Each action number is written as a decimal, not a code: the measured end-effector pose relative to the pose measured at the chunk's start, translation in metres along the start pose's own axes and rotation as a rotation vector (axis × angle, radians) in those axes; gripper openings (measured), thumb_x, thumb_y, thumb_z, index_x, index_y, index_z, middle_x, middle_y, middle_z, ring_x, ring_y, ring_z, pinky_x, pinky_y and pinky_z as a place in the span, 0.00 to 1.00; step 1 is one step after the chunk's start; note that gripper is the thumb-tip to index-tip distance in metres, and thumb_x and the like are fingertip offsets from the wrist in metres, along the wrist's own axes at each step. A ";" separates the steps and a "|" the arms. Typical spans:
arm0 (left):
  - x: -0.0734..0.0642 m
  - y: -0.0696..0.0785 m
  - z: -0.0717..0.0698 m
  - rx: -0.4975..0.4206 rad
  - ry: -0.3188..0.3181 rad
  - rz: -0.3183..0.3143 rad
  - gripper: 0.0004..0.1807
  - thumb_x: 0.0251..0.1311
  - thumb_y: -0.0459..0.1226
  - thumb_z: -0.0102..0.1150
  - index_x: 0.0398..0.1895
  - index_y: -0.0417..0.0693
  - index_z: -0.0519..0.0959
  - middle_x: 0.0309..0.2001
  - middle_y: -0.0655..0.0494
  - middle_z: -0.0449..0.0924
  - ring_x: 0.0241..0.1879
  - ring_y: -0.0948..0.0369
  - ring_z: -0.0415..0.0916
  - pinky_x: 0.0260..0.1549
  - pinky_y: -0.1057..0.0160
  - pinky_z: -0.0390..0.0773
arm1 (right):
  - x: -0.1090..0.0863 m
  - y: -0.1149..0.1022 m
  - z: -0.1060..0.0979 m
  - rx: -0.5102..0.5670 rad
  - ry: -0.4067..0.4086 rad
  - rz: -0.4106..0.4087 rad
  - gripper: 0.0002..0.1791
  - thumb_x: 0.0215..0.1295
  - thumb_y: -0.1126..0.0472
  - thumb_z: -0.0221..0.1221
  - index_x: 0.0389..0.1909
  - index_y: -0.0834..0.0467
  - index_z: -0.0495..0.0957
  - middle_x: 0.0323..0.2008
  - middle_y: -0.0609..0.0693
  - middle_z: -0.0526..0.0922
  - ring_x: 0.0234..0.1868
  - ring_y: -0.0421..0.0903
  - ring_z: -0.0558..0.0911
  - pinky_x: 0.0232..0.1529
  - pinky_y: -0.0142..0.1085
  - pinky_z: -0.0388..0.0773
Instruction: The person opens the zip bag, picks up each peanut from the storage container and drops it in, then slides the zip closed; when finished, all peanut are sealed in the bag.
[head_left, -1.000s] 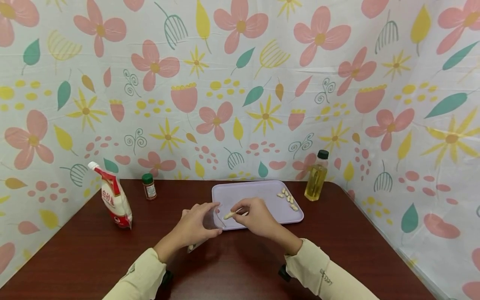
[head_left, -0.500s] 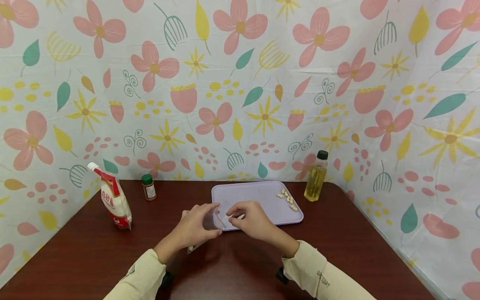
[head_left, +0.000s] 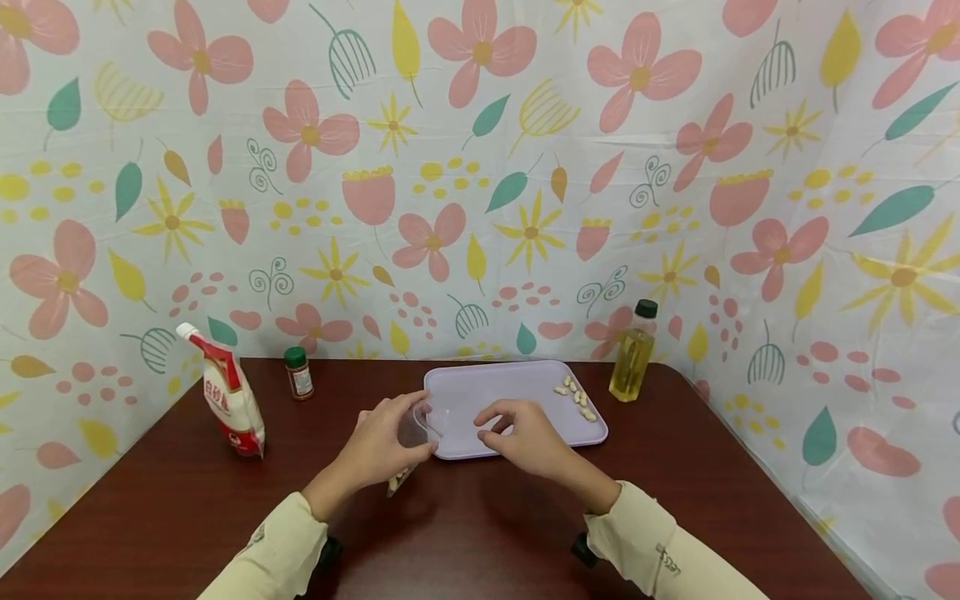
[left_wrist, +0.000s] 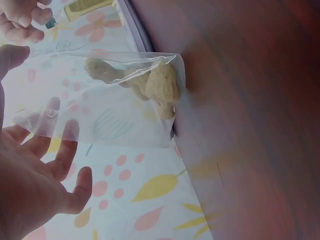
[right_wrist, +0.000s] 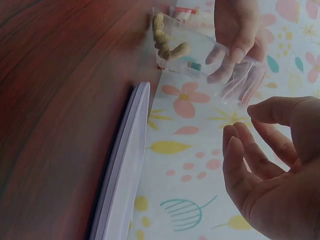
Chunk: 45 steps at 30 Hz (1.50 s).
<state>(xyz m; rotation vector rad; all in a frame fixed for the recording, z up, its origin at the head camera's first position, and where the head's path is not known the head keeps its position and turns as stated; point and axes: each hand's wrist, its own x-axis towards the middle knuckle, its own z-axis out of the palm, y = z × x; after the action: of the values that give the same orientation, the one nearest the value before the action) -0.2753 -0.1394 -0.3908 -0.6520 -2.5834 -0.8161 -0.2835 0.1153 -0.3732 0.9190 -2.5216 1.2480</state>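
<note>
My left hand [head_left: 381, 446] holds a clear plastic bag [left_wrist: 107, 107] near its mouth, thumb on one side and fingers on the other. Several unshelled peanuts [left_wrist: 161, 85] lie at the bottom of the bag, which hangs just in front of the lilac tray [head_left: 510, 379]. Over the tray's near edge is my right hand [head_left: 528, 440], a little right of the bag. Nothing is between its bent, parted fingers, as the right wrist view [right_wrist: 280, 170] confirms. More peanuts [head_left: 577, 398] lie on the tray's right end.
A white-and-red pouch [head_left: 231, 400] with a spout stands at the left of the dark wooden table [head_left: 465, 542]. Near the back edge is a green-capped spice jar [head_left: 299, 375]. An oil bottle [head_left: 633, 354] stands right of the tray, before the flowered cloth [head_left: 480, 167].
The peanut that my right hand pinched has left its fingers. That hand has drawn back rightward from the bag and its fingers have parted. My left hand with the bag has shifted slightly left.
</note>
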 end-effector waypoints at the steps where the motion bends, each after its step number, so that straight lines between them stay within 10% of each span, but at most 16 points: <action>1: 0.000 0.000 -0.001 -0.001 -0.003 -0.001 0.38 0.51 0.49 0.72 0.67 0.51 0.72 0.55 0.60 0.80 0.55 0.54 0.73 0.47 0.43 0.65 | -0.001 0.002 -0.002 0.000 0.003 0.006 0.07 0.60 0.68 0.65 0.36 0.53 0.85 0.39 0.47 0.86 0.34 0.46 0.85 0.27 0.34 0.78; 21: 0.001 -0.011 -0.008 -0.042 0.016 -0.011 0.38 0.52 0.48 0.72 0.68 0.56 0.72 0.56 0.61 0.78 0.55 0.55 0.73 0.49 0.42 0.63 | -0.029 0.049 -0.046 -0.086 0.038 0.110 0.06 0.60 0.66 0.66 0.37 0.56 0.86 0.35 0.51 0.86 0.29 0.44 0.84 0.25 0.35 0.77; 32: -0.002 -0.010 -0.007 -0.041 0.013 -0.021 0.40 0.49 0.47 0.74 0.68 0.55 0.72 0.57 0.60 0.78 0.56 0.53 0.72 0.48 0.41 0.62 | -0.026 0.092 -0.080 -0.310 0.097 0.332 0.10 0.60 0.63 0.64 0.41 0.63 0.86 0.44 0.58 0.86 0.42 0.54 0.83 0.33 0.43 0.79; 45: -0.001 -0.005 0.000 -0.044 -0.013 -0.039 0.47 0.44 0.48 0.79 0.70 0.52 0.68 0.59 0.56 0.76 0.57 0.53 0.70 0.46 0.42 0.61 | -0.023 0.115 -0.093 -0.412 0.066 0.465 0.12 0.61 0.59 0.64 0.43 0.60 0.85 0.41 0.55 0.84 0.34 0.49 0.79 0.27 0.42 0.74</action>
<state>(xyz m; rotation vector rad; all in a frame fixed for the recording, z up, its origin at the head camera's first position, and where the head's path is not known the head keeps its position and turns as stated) -0.2772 -0.1428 -0.3934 -0.6241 -2.6043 -0.8867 -0.3448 0.2495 -0.3995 0.2044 -2.8713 0.7724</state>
